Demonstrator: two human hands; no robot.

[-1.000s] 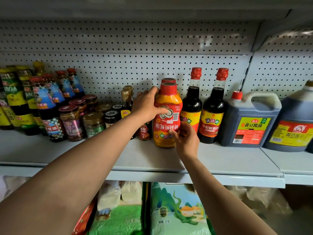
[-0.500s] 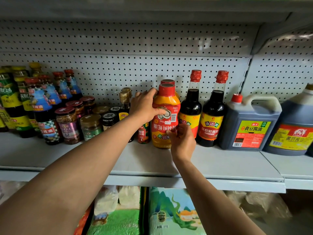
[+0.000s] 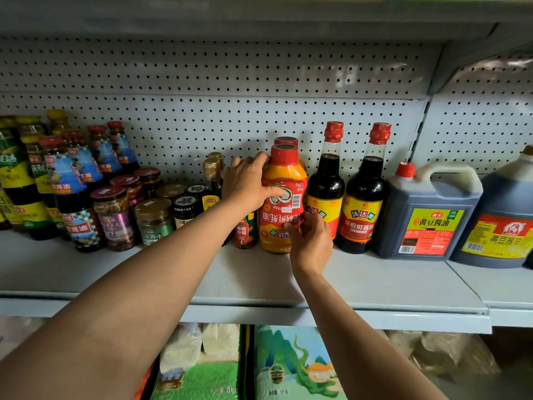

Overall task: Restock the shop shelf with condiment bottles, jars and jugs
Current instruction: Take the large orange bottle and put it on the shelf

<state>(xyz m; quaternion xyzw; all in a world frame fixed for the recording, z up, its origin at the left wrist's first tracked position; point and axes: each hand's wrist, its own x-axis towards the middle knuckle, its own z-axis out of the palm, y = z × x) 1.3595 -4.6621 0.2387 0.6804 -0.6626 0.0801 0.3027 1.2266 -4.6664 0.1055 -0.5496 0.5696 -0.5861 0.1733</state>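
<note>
The orange bottle stands upright on the shelf; left hand wraps its shoulder, right hand pinches its lower label.

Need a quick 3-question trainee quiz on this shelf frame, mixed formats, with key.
1. True or false: the orange bottle stands on the shelf with both hands on it.
2. Multiple choice: what stands directly right of the orange bottle? A) a jar B) a dark soy bottle with a red cap C) a jug
3. Fill in: the left hand grips the bottle's ____ part, and the right hand holds its lower label.

Key:
1. True
2. B, the soy bottle; the jug is further right.
3. upper
</note>
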